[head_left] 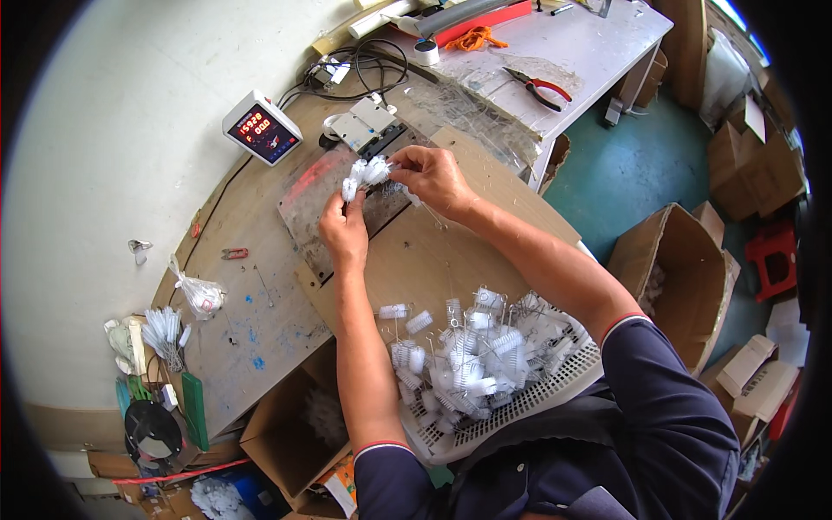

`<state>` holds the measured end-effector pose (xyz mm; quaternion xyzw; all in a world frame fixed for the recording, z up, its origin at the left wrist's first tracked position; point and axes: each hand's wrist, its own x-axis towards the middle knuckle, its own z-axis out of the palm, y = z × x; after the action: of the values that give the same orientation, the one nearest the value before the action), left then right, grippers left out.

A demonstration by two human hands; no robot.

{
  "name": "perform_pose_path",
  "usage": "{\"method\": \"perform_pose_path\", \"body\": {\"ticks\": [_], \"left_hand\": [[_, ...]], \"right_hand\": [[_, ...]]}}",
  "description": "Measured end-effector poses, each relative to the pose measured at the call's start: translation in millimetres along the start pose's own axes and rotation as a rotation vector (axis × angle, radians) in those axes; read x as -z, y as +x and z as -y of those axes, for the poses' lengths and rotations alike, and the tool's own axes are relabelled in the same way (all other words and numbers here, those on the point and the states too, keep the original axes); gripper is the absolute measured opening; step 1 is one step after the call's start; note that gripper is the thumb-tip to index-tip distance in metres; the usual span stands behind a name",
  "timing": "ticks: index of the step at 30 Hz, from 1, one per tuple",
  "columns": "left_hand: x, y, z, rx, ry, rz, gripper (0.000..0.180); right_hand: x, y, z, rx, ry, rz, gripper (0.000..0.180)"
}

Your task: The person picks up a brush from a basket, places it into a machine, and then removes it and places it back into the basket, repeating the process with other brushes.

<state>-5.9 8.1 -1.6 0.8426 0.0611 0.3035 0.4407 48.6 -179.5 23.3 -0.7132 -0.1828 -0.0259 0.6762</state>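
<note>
My left hand (345, 230) is closed, thumb and fingers pinching a small white bristle brush (350, 187) that points up. My right hand (435, 182) pinches at the right end of another white bristle brush (376, 171), almost touching the first. Both hands are over a metal plate (303, 204) on the bench, just in front of a small grey clamp-like device (364, 124). Close to my body, a white plastic basket (555, 394) holds a heap of similar brushes (472, 355) with wire stems and loops. The fingertips partly hide the wires of the held brushes.
Left of the plate stands a display box (263, 128) with red digits. Black cables (381, 65) curl behind the device. Red-handled pliers (539, 87) lie on the white table. Cardboard boxes stand right (672, 277) and below the bench (290, 433). A plastic bag (199, 295) lies left.
</note>
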Motion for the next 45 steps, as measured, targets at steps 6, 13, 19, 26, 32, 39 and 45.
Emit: {"method": "perform_pose_path", "body": {"ticks": [6, 13, 19, 26, 32, 39, 45], "left_hand": [[2.5, -0.8, -10.1, 0.158, -0.159, 0.093, 0.017], [8.3, 0.2, -7.7, 0.227, -0.487, 0.137, 0.017], [6.9, -0.4, -9.2, 0.232, -0.585, 0.092, 0.016], [5.6, -0.3, -9.2, 0.237, -0.551, 0.041, 0.019], [7.7, 0.8, -6.1, 0.259, -0.616, -0.072, 0.021], [12.0, -1.4, 2.5, 0.252, -0.69, 0.037, 0.021], [0.9, -9.1, -9.3, 0.037, -0.294, 0.093, 0.009]], "right_hand": [[7.1, 1.4, -5.3, -0.124, 0.113, 0.067, 0.012], [7.3, 3.0, -11.5, -0.122, 0.3, 0.161, 0.008], [9.9, 0.6, -7.3, -0.136, 0.367, 0.121, 0.008], [15.0, -1.5, -0.9, -0.193, 0.459, 0.092, 0.011], [38.1, -1.0, 4.1, -0.317, 0.302, 0.253, 0.017], [19.5, -13.4, 1.3, -0.01, -0.067, 0.382, 0.023], [21.9, -7.6, -3.5, 0.052, 0.25, 0.088, 0.041]]}}
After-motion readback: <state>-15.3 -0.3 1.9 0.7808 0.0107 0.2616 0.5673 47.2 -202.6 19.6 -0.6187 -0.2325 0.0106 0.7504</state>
